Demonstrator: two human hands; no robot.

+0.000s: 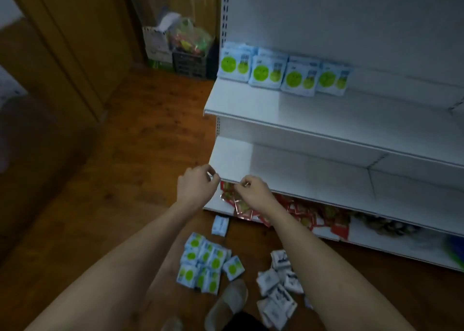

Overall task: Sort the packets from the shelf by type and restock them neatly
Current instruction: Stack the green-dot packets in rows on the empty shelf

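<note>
Four blue-white packets with green circles [283, 73] stand in a row at the back left of the upper shelf [276, 115]. More green-circle packets [206, 265] lie heaped on the floor, beside a heap of white packets with dark print [278, 285]. Red packets [324, 217] are strewn along the bottom shelf. My left hand [197, 186] and my right hand [253, 192] are curled close together at the middle shelf's front left corner. Between them they pinch a small bunch of red packets [238, 206]; my hands hide its top.
One white packet [220, 226] lies alone on the wooden floor by the shelf base. A slippered foot [227, 303] stands between the two heaps. Boxes, a dark crate and a bag of colourful items [190, 52] sit against the far wall. The middle shelf [313, 170] is bare.
</note>
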